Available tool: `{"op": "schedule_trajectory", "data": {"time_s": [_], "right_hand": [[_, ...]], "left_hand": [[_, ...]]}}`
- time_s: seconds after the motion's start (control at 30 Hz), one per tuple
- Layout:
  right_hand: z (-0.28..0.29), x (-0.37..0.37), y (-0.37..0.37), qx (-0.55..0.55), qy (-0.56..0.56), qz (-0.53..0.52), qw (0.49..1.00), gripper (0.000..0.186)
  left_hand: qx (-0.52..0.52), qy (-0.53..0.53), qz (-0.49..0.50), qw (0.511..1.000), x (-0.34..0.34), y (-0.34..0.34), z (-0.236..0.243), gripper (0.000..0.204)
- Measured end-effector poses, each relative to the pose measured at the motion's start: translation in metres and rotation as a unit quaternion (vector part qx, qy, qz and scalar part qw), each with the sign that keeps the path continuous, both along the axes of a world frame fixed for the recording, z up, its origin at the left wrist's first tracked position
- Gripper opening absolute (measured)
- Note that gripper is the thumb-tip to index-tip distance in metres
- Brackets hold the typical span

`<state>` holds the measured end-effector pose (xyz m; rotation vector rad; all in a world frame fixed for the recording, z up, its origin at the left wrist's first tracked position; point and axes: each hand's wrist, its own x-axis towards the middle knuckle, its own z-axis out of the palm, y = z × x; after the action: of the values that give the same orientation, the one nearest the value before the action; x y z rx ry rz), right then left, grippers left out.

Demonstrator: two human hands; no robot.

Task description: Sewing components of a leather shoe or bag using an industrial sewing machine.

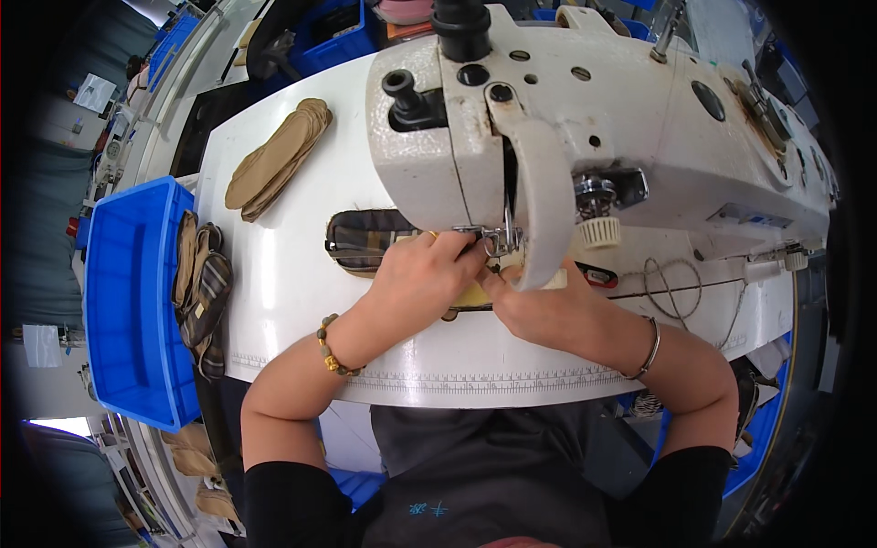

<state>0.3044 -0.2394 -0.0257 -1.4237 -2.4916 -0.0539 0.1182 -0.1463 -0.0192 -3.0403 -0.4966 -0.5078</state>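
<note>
A white sewing machine [658, 119] stands over the table, its presser foot [501, 240] down near my fingers. Beneath it lies a dark plaid fabric piece [370, 233] with a tan edge, shaped like a shoe upper, stretching out to the left. My left hand [425, 274] is closed on this piece right beside the foot, fingertips bunched together. From the right, my right hand [544, 310] pinches the work close to the needle; a curved white part of the machine covers some of its fingers. Yellowish material [472, 295] shows between the hands.
Brown sole-shaped pieces [279, 164] lie stacked at the back left. Plaid pieces [203, 292] hang over the left table edge beside a blue bin [137, 301]. To the right are a red-and-black tool [597, 275] and a loose grey cord [674, 290]. A ruler strip [457, 384] follows the front edge.
</note>
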Motion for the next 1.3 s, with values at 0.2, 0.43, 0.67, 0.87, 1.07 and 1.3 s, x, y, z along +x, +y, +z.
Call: {"op": "schedule_trajectory", "data": {"time_s": [0.2,0.43,0.67,0.87,1.07,1.3], "right_hand": [[0.002,-0.001,0.000,-0.175,0.135,-0.087,0.971,0.026],[-0.002,0.002,0.001,-0.032,0.014,-0.020,0.999,0.016],[-0.029,0.004,0.005,0.070,0.067,-0.017,0.995,0.014],[-0.031,0.002,0.004,0.076,0.023,-0.023,0.997,0.030],[-0.020,0.004,0.003,0.060,0.034,-0.007,0.998,0.030],[-0.034,0.004,0.002,0.053,0.037,0.009,0.998,0.017]], "left_hand": [[-0.011,0.012,0.000,1.000,0.002,0.001,0.000,0.031],[0.010,-0.002,0.009,1.000,0.004,0.000,-0.001,0.027],[-0.019,0.000,0.094,0.995,0.006,-0.006,0.012,0.023],[0.042,-0.045,0.112,0.992,-0.001,-0.006,0.015,0.015],[0.115,-0.058,0.027,0.991,0.001,-0.006,0.006,0.016],[0.074,0.056,0.024,0.995,-0.001,-0.010,0.008,0.024]]}}
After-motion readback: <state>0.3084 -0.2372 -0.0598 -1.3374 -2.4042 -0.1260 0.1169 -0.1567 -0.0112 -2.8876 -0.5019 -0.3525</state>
